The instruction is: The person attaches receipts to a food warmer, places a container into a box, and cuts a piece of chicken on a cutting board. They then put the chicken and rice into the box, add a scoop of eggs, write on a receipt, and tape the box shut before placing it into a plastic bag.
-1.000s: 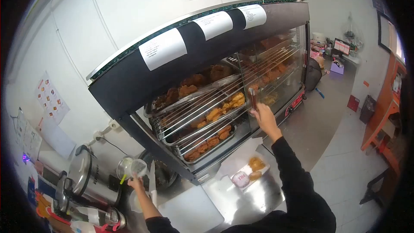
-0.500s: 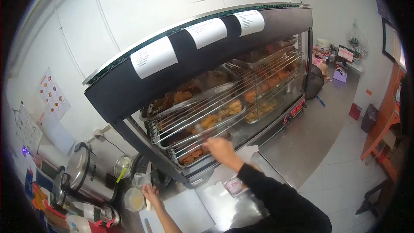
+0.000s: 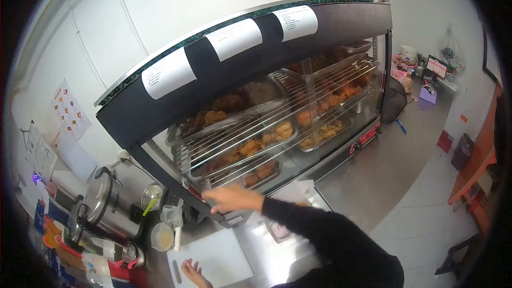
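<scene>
My right hand (image 3: 233, 197) is at the lower left front corner of the glass-fronted food warmer (image 3: 242, 96), smeared by motion; I cannot tell what its fingers hold. Low at the bottom of the view, my left hand (image 3: 195, 273) is over the white cutting board (image 3: 226, 256), palm partly turned up, fingers apart and nothing in them. A white handle (image 3: 177, 238) stands out beside the board's upper left corner. Inside the warmer, trays of fried chicken (image 3: 256, 146) sit on and below wire racks.
Left of the board are a bowl of yellowish liquid (image 3: 162, 237) and a clear plastic cup (image 3: 172, 215). A large steel cooker (image 3: 109, 202) stands by the wall, near a bowl with a green-handled utensil (image 3: 151, 202). A paper-lined box (image 3: 279, 231) lies below my right forearm.
My right hand has moved left and down, from in front of the racks to the warmer's corner. My left hand has drawn back from the white handle and cup to over the board.
</scene>
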